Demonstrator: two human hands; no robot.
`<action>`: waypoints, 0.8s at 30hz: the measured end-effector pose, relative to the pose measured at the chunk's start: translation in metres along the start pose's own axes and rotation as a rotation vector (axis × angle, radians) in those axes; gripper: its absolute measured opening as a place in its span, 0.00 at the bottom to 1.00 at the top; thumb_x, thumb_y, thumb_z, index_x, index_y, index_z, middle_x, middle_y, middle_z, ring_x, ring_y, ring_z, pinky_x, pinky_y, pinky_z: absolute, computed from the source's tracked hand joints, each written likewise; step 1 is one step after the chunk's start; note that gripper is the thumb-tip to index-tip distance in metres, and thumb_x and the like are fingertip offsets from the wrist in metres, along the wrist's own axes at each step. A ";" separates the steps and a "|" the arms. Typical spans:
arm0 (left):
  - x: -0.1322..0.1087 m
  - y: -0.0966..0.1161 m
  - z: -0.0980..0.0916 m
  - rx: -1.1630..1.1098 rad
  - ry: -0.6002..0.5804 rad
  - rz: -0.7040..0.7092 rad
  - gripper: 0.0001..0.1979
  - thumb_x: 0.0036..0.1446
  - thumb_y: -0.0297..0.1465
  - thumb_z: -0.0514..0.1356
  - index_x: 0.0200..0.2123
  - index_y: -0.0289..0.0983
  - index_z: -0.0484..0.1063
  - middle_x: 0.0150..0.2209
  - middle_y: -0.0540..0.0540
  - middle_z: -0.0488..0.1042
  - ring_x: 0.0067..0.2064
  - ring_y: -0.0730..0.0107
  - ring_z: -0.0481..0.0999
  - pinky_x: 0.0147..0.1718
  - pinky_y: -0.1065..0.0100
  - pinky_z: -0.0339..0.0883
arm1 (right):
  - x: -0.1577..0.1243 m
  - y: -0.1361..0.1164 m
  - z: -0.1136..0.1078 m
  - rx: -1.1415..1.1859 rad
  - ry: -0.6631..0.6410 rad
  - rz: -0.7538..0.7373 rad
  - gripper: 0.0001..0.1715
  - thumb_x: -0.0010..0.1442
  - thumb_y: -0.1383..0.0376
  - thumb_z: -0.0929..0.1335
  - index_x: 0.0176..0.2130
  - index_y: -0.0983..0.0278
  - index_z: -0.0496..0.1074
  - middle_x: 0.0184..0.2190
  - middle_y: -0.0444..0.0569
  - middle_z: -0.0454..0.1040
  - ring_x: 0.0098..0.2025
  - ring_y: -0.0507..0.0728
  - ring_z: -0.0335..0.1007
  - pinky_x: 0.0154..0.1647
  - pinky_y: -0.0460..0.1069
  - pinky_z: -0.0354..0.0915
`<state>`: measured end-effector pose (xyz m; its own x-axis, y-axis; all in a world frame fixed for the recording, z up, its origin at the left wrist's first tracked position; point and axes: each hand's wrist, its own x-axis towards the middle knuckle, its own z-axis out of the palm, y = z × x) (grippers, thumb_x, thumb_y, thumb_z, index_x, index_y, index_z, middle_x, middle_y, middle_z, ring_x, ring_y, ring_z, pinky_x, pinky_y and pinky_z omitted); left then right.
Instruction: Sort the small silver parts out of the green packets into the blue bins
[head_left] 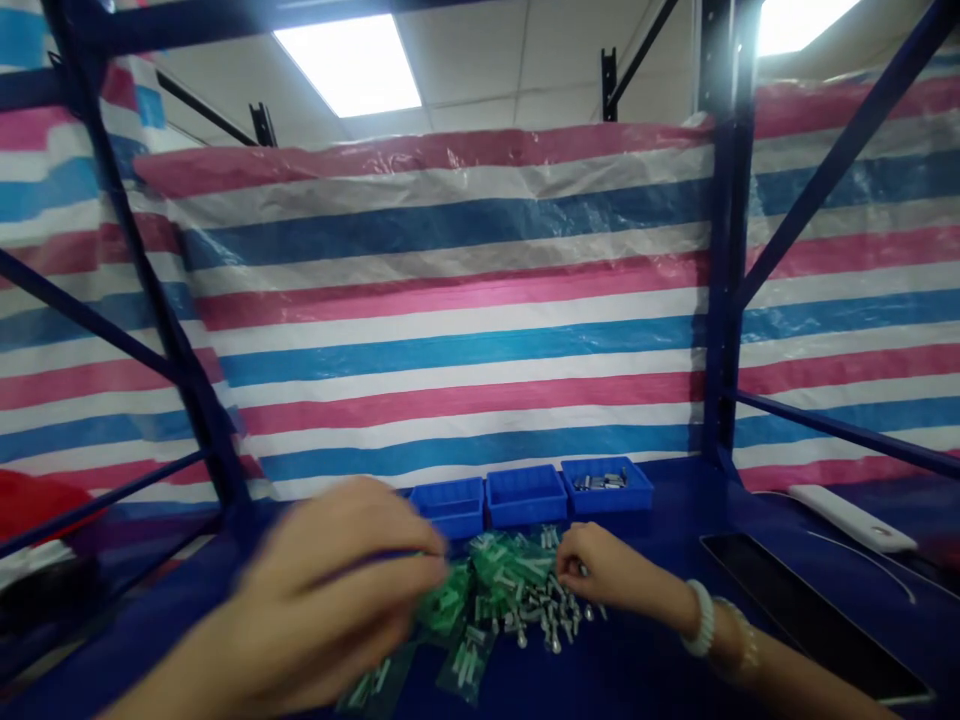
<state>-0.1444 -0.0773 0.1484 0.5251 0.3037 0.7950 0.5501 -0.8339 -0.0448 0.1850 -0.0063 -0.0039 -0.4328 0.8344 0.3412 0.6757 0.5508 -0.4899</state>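
My left hand (337, 590) is large and blurred at the lower left, its fingers together and pointing right; what they hold, if anything, is hidden. At the right edge of a pile of green-marked plastic bags (510, 568), my right hand (596, 562) has its fingers curled together. Nothing can be made out between those fingers. Loose silvery metal parts (551, 615) lie just below my right hand. A clear bag of small parts (466, 662) rests in front of the pile.
Behind the pile stand three blue bins, left (450, 522), middle (526, 512) and right (637, 495), the right one with metal parts. A dark tablet (810, 615) and a white device (851, 517) lie at the right. Blue posts (724, 300) frame the table (667, 650).
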 end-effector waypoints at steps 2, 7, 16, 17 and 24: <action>-0.009 0.014 0.051 -0.043 -0.033 0.029 0.15 0.63 0.32 0.49 0.34 0.35 0.75 0.34 0.49 0.78 0.42 0.70 0.76 0.43 0.65 0.71 | 0.005 0.000 0.012 -0.041 -0.027 0.033 0.10 0.45 0.76 0.66 0.22 0.66 0.77 0.20 0.48 0.77 0.27 0.56 0.71 0.32 0.46 0.61; -0.014 0.031 0.142 -0.177 -0.162 0.152 0.10 0.59 0.26 0.53 0.38 0.37 0.74 0.35 0.45 0.78 0.39 0.67 0.76 0.40 0.65 0.70 | 0.011 0.010 0.021 -0.063 -0.110 0.111 0.10 0.43 0.76 0.67 0.23 0.67 0.78 0.19 0.47 0.77 0.22 0.53 0.70 0.24 0.43 0.58; -0.030 0.009 0.177 -0.366 -0.023 -0.104 0.12 0.59 0.21 0.51 0.39 0.37 0.72 0.33 0.42 0.77 0.36 0.64 0.75 0.37 0.63 0.69 | 0.013 0.013 0.024 -0.084 -0.097 0.224 0.06 0.45 0.70 0.69 0.20 0.67 0.77 0.18 0.46 0.76 0.21 0.53 0.69 0.21 0.43 0.55; -0.033 0.009 0.178 -0.372 -0.018 -0.120 0.11 0.59 0.22 0.51 0.38 0.37 0.72 0.33 0.43 0.77 0.36 0.64 0.76 0.37 0.63 0.69 | 0.012 0.013 0.024 -0.087 -0.097 0.227 0.06 0.44 0.69 0.70 0.20 0.66 0.77 0.18 0.46 0.76 0.21 0.53 0.69 0.21 0.43 0.55; -0.043 0.016 0.184 -0.371 -0.032 -0.110 0.11 0.57 0.21 0.53 0.38 0.37 0.72 0.33 0.44 0.77 0.35 0.64 0.75 0.37 0.63 0.68 | 0.009 0.017 0.034 -0.141 -0.051 0.266 0.06 0.42 0.73 0.69 0.18 0.65 0.75 0.20 0.47 0.75 0.28 0.56 0.70 0.31 0.46 0.59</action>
<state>-0.0389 -0.0185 0.0023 0.4995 0.4100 0.7631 0.3350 -0.9038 0.2663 0.1722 0.0110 -0.0366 -0.2564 0.9510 0.1727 0.8441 0.3074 -0.4394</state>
